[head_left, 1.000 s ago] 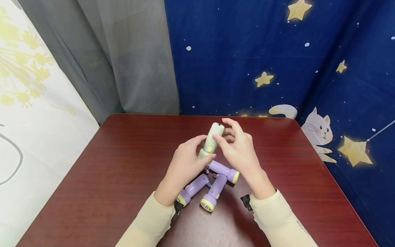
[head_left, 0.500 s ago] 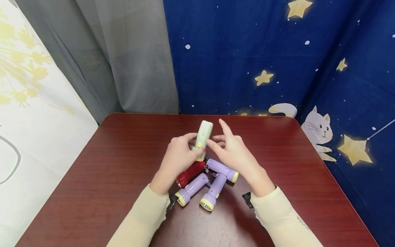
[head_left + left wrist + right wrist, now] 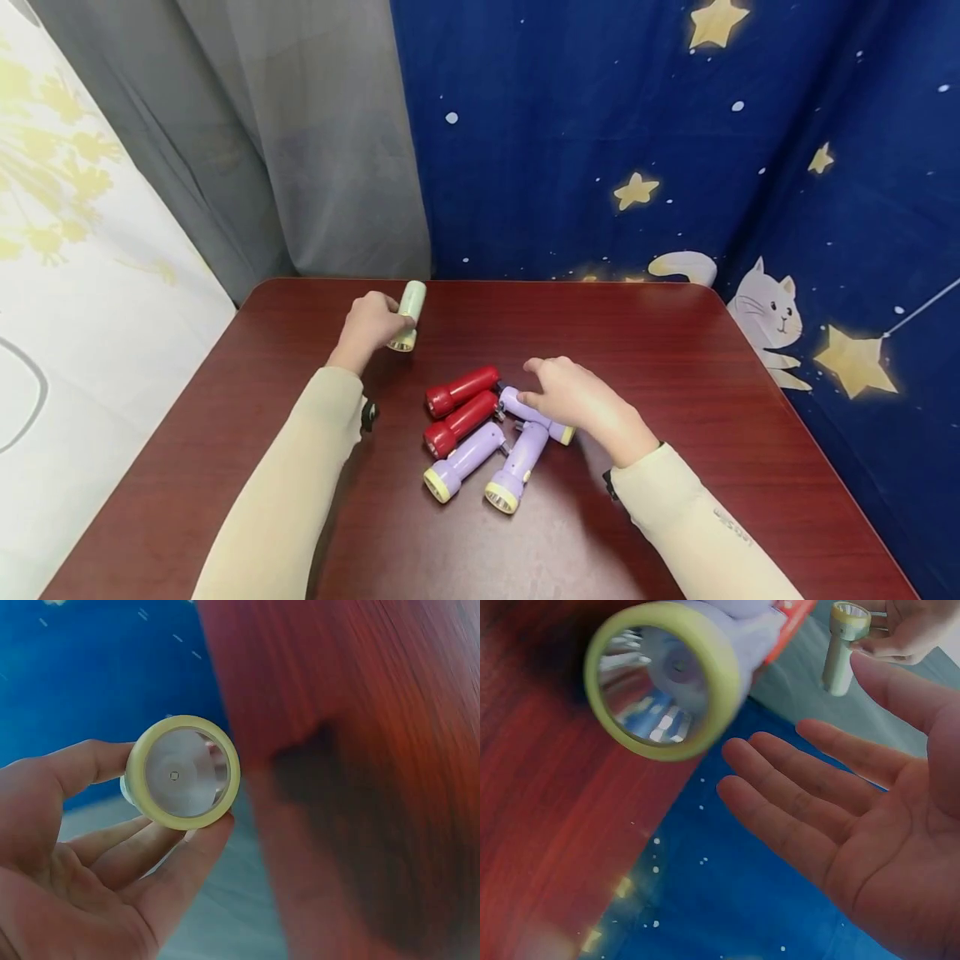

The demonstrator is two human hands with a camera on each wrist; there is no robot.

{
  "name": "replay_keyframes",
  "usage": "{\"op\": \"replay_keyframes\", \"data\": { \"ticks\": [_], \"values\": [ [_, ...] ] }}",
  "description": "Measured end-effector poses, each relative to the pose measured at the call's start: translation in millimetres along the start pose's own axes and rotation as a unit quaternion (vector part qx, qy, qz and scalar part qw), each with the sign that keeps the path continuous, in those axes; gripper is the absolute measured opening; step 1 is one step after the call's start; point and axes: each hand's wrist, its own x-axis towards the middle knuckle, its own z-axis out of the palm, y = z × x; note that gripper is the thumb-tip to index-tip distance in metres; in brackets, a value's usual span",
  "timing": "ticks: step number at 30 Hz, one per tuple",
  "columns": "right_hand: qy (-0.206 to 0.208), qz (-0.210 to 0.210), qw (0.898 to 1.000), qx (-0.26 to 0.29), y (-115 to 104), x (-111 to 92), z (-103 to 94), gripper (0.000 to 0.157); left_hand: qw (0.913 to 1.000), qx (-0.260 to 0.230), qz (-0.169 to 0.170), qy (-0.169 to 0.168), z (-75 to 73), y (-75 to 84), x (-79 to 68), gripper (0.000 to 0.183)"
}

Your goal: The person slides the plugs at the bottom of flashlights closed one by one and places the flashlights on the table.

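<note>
In the head view my left hand (image 3: 367,329) holds a pale green flashlight (image 3: 412,302) by its head over the far left part of the table, its lens end tilted down toward me. The left wrist view looks straight into its yellow-rimmed lens (image 3: 182,772), with thumb and fingers around the head. My right hand (image 3: 588,404) hovers over a purple flashlight (image 3: 517,403), hiding part of it, fingers extended and nothing in them. In the right wrist view that hand's palm shows, beside a purple flashlight's yellow rim (image 3: 724,682).
Left of the right hand lie two red flashlights, one farther back (image 3: 468,385) and one nearer (image 3: 465,422). Two more purple flashlights, a left one (image 3: 471,454) and a right one (image 3: 525,458), lie nearer me. A blue star-patterned curtain (image 3: 540,167) hangs behind the brown table (image 3: 675,333).
My left hand has carried the green flashlight left and away from the group. The right hand, earlier beside that flashlight, has come down over the purple one. The red flashlights are now uncovered.
</note>
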Motion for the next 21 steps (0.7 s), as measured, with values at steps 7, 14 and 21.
{"op": "replay_keyframes", "data": {
  "ticks": [7,14,21],
  "values": [
    [-0.011,0.003,1.0,-0.012,0,4,10.5,0.057,0.9986,0.012,-0.051,-0.013,-0.9,-32.4,18.2,0.037],
    [-0.008,0.004,1.0,-0.011,0,3,11.8,0.057,0.9963,0.017,-0.083,-0.017,-2.6,-43.5,21.2,0.03],
    [0.0,0.003,1.0,-0.011,1,2,6.4,0.057,0.9948,0.028,-0.092,-0.035,-6.1,-46.6,22.5,0.036]
  ]
}}
